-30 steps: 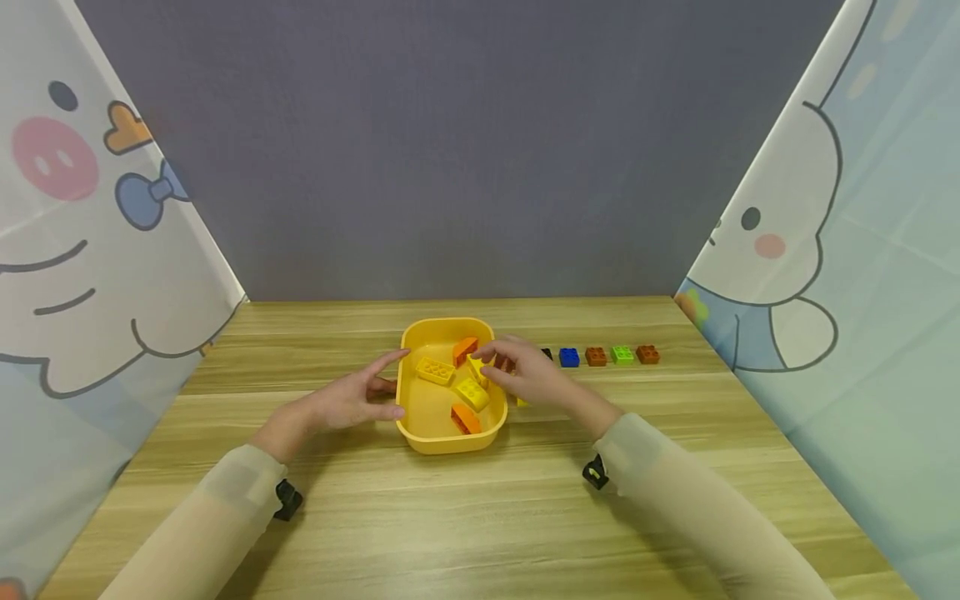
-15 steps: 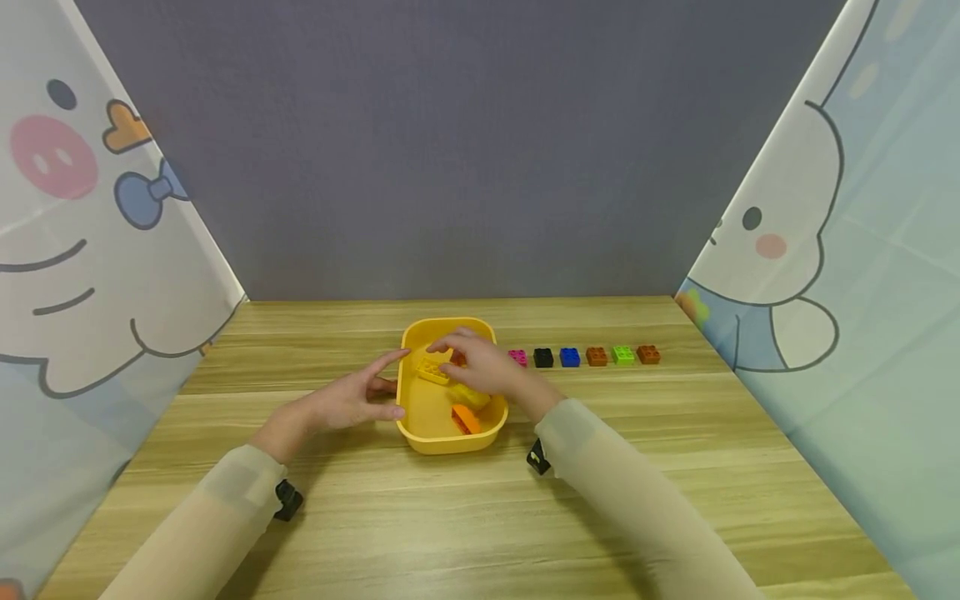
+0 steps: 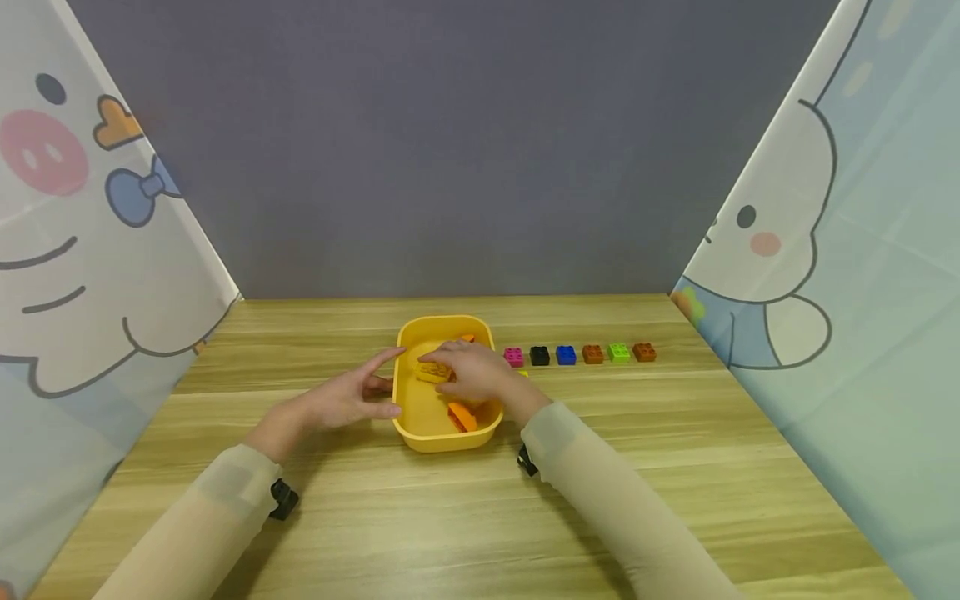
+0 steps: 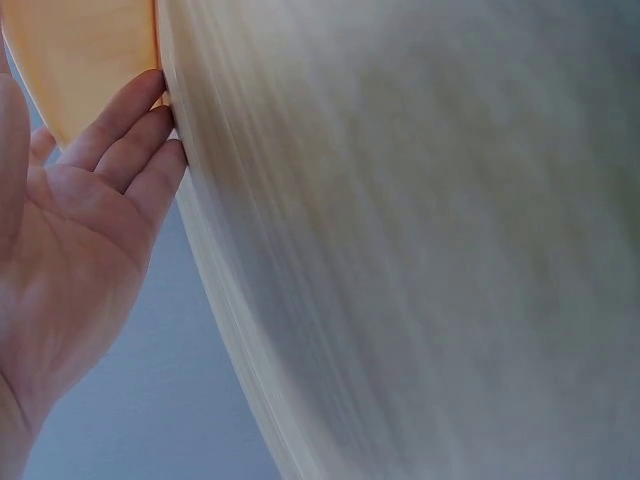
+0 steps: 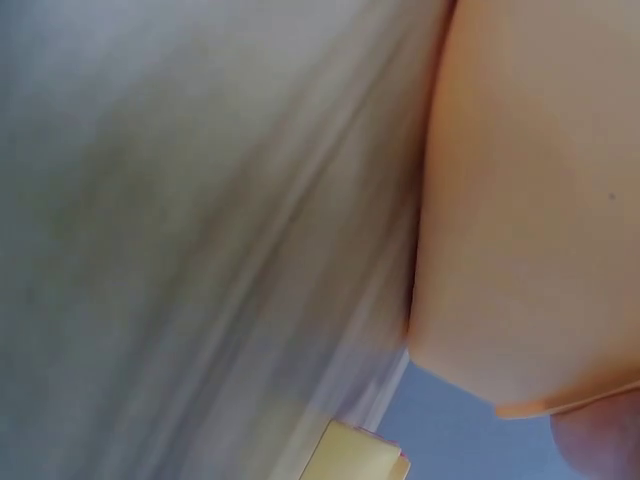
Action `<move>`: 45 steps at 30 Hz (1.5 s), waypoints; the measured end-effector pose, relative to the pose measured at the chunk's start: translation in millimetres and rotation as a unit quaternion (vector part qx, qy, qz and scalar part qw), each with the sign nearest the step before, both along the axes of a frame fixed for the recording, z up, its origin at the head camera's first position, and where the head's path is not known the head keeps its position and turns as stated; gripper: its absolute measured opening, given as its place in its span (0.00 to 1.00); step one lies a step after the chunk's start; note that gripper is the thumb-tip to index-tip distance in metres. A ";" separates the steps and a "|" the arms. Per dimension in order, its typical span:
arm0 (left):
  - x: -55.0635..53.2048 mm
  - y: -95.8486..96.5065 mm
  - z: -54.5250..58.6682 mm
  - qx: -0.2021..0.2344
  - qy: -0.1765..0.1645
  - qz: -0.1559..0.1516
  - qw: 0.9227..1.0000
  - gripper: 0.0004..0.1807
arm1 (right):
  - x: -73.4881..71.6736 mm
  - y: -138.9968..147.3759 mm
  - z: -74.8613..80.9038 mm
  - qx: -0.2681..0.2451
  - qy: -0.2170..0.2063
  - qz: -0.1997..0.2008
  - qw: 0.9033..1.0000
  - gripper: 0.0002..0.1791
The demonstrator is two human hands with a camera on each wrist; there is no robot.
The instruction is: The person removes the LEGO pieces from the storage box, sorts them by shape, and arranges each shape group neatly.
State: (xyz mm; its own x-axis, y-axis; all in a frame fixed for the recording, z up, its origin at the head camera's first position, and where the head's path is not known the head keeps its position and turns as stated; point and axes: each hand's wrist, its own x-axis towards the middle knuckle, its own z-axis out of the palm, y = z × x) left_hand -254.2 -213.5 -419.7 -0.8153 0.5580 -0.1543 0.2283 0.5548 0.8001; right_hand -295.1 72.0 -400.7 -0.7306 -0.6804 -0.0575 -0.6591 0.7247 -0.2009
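In the head view, a yellow plastic bin [image 3: 422, 417] stands on the table with several toy bricks in it. My left hand [image 3: 341, 402] lies along the bin's left side, fingers spread and touching its wall and rim. My right hand [image 3: 480, 372] reaches down inside, its index finger and thumb on either side of a yellow brick [image 3: 433, 374]. Whether they pinch it is unclear. Nearer the front of the bin lies an orange piece [image 3: 461, 417]. Another orange piece [image 3: 468, 338] peeks out behind the right hand, which hides other bricks. The right wrist view shows mainly the bin's outer wall [image 5: 530, 200].
To the bin's right runs a row of small bricks: pink [image 3: 513, 357], black [image 3: 540, 356], blue [image 3: 566, 356], brown [image 3: 592, 354], green [image 3: 618, 352] and another brown one [image 3: 645, 352]. A yellow piece [image 3: 523, 374] shows partly beside the right wrist. Printed cloth walls flank the table [image 3: 420, 525].
My right hand has moved left from the bin's right side to the yellow brick inside, uncovering the row's pink and black bricks. The left hand has stayed at the bin's side.
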 end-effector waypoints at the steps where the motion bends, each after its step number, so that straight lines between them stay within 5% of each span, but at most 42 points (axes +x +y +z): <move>1: 0.2 -0.1 0.0 0.001 0.000 0.000 1.000 0.60 | 0.6 -0.3 0.1 -0.002 -0.004 -0.005 1.000 0.33; 19: 2.1 0.2 0.5 -0.006 0.003 0.003 1.000 0.59 | 2.1 -2.0 0.3 0.041 -0.003 -0.007 0.999 0.39; 30: 1.2 0.7 -1.1 -0.011 0.003 0.008 1.000 0.59 | 3.2 3.0 1.0 -0.063 -0.062 -0.035 0.995 0.35; 45: 1.5 0.1 0.3 -0.006 0.002 0.004 1.000 0.59 | 1.7 5.7 -0.2 -0.076 -0.065 -0.008 0.995 0.32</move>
State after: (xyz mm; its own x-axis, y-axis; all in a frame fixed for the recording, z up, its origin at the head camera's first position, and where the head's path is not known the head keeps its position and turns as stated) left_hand -252.7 -213.4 -419.3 -0.8201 0.5499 -0.1583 0.2265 0.5659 0.7927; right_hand -293.4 77.8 -400.8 -0.7340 -0.6774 -0.0483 -0.6098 0.6888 -0.3921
